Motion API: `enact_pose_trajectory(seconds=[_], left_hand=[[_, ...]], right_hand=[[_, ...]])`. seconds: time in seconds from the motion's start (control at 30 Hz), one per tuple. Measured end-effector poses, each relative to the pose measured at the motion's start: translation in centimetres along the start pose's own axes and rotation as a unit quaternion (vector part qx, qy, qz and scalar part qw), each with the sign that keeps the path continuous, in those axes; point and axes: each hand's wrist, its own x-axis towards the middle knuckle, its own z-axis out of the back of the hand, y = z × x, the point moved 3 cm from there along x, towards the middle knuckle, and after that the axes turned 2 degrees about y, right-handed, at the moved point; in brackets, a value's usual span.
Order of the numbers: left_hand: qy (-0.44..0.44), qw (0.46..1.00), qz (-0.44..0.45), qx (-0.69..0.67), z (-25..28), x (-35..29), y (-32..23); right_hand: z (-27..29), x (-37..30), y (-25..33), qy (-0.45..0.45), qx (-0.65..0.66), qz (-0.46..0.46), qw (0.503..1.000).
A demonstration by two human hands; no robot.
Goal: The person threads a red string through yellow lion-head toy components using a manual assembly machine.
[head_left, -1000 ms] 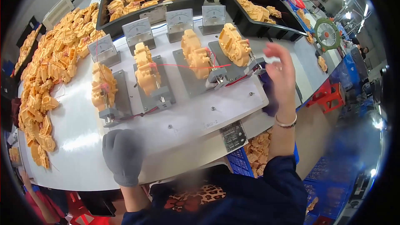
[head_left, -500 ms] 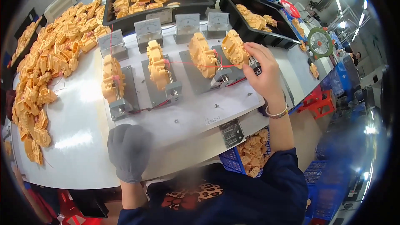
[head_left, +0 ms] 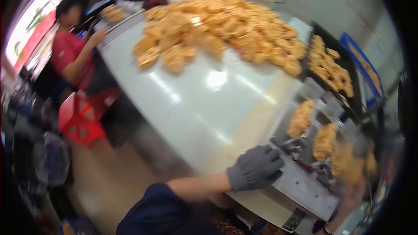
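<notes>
My left hand (head_left: 256,168), in a grey glove, rests by the left edge of a white board (head_left: 308,189). Its fingers are curled in, and nothing shows in them. My right hand (head_left: 353,195), bare and smeared by motion, is at the lower right, close to the blurred yellow plastic casings (head_left: 347,162) at the board's far end. Whether its fingers grip one cannot be made out. On fixtures nearer my left hand stand a yellow plastic casing (head_left: 301,119) and a second yellow casing (head_left: 325,142).
Loose yellow casings (head_left: 226,21) are heaped on the white table (head_left: 174,104). A black tray (head_left: 315,35) of casings stands at the right. A person in a red shirt (head_left: 72,56) is beyond the table's left edge, by a red stool (head_left: 82,119).
The view has swung left, putting the board and my right hand at the lower right. The person in red has come into view. My gloved left hand remains beside the board.
</notes>
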Motion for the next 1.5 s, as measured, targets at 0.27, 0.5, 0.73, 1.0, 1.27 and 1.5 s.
enact_pose_trajectory(seconds=[0.27,0.5,0.73,1.0,1.27,1.5], left_hand=[[0.003,0.999,0.047,0.014,0.1,-0.9,1.3],[-0.004,1.000,0.023,-0.012,0.1,-0.2,1.4],[0.018,0.999,0.034,0.018,1.0,0.9,0.3],[0.021,0.987,0.069,0.145,0.3,-0.7,0.2],[0.008,0.997,0.070,0.037,-0.5,-0.3,0.7],[0.052,0.996,0.063,0.045,0.1,0.3,-0.1]], right_hand=[[0.2,1.2,4.8,-0.097,0.130,-0.031,0.986],[-1.2,-2.7,4.2,-0.026,0.046,0.014,0.998],[0.6,-13.1,1.4,0.199,-0.117,-0.285,0.930],[-3.5,-11.6,-3.3,0.044,-0.138,-0.271,0.952],[0.3,-12.5,-2.5,0.088,-0.167,-0.337,0.922],[1.5,-12.5,-3.4,0.019,-0.049,-0.321,0.946]])
